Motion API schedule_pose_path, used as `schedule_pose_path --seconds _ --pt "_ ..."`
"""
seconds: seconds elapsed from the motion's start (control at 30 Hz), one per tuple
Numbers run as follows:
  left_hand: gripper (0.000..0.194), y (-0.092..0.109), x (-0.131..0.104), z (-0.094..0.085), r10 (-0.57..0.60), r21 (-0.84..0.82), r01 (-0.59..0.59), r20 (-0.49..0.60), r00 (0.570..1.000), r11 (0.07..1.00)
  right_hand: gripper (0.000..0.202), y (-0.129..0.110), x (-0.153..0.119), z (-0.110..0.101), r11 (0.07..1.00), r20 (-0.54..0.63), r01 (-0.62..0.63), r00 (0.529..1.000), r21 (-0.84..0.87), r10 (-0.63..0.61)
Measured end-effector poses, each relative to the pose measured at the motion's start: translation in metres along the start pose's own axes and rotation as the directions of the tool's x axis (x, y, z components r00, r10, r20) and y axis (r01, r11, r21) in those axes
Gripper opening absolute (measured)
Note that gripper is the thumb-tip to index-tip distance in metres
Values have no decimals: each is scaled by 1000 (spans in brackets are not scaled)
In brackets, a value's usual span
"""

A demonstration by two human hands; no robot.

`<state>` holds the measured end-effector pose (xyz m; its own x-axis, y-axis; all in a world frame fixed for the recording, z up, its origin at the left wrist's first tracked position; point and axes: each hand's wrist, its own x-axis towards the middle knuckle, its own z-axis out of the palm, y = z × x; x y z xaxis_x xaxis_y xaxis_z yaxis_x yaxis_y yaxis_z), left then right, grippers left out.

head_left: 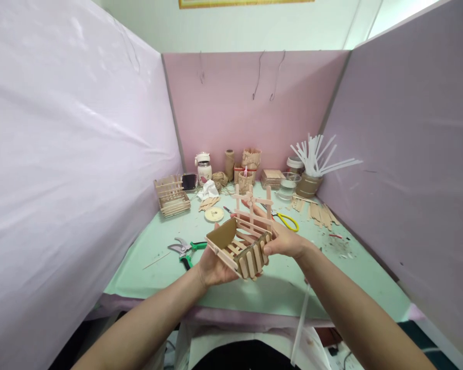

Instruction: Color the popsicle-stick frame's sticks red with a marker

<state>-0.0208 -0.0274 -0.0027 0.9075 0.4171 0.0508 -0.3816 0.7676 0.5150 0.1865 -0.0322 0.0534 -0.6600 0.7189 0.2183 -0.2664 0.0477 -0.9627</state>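
A small basket of craft sticks and cardboard (250,260), with a tall stick lattice rising from its far side, is held tilted above the table. My left hand (215,265) supports it from below and the left, its fingers partly hidden under the basket. My right hand (283,240) grips the right side, thumb on the near corner and fingers behind the lattice. Green-handled pruning shears (185,252) lie left of my left hand. Yellow-handled pliers (286,221) lie beyond my right hand, partly hidden. A white glue stick (303,318) hangs over the front table edge under my right forearm.
Another stick basket (172,196) stands at the back left. Along the back are a jar (204,169), twine (219,179), a water bowl (288,186) and a pot of white glue sticks (310,182). Loose craft sticks (324,215) lie at right. Partitions enclose the table.
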Motion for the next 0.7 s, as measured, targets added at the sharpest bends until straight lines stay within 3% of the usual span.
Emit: schedule_pose_path --seconds 0.07,0.13,0.2,0.27,0.3,0.37,0.4,0.43,0.47,0.53,0.57,0.7 --pt "79 3 -2 -4 52 25 -49 -106 993 998 135 4 -2 -9 999 -106 34 994 43 -29" --pt "71 7 -5 -6 67 50 -54 -311 948 997 132 5 -5 -20 998 -210 58 976 29 -50" --pt "48 12 -9 -6 134 105 -91 -538 832 990 128 1 -10 -32 998 -287 62 956 8 -57" --pt "26 17 -14 -4 280 223 -172 -682 675 959 120 -6 -17 -43 999 -357 43 933 -11 -44" --pt "28 19 -16 -2 366 298 -215 -701 612 930 115 -10 -21 -48 999 -377 30 925 -23 -36" --pt "49 25 -22 3 476 407 -254 -680 558 878 109 -16 -29 -56 999 -387 29 921 -38 -41" --pt "47 27 -25 7 521 457 -260 -668 532 851 105 -17 -32 -59 998 -385 40 921 -42 -53" --pt "34 29 -28 11 562 510 -252 -658 500 822 102 -18 -35 -63 997 -389 64 918 -44 -76" --pt "15 30 -30 15 590 559 -229 -638 494 797 98 -17 -38 -66 995 -395 87 913 -44 -97" --pt "38 31 -32 20 597 619 -163 -600 532 768 93 -15 -43 -70 992 -429 122 895 -33 -125" --pt "44 31 -33 22 615 651 -146 -585 529 745 92 -13 -44 -72 991 -453 134 882 -20 -128" --pt "40 30 -35 18 670 754 -72 -530 519 653 92 -11 -47 -74 981 -503 191 851 27 -151"
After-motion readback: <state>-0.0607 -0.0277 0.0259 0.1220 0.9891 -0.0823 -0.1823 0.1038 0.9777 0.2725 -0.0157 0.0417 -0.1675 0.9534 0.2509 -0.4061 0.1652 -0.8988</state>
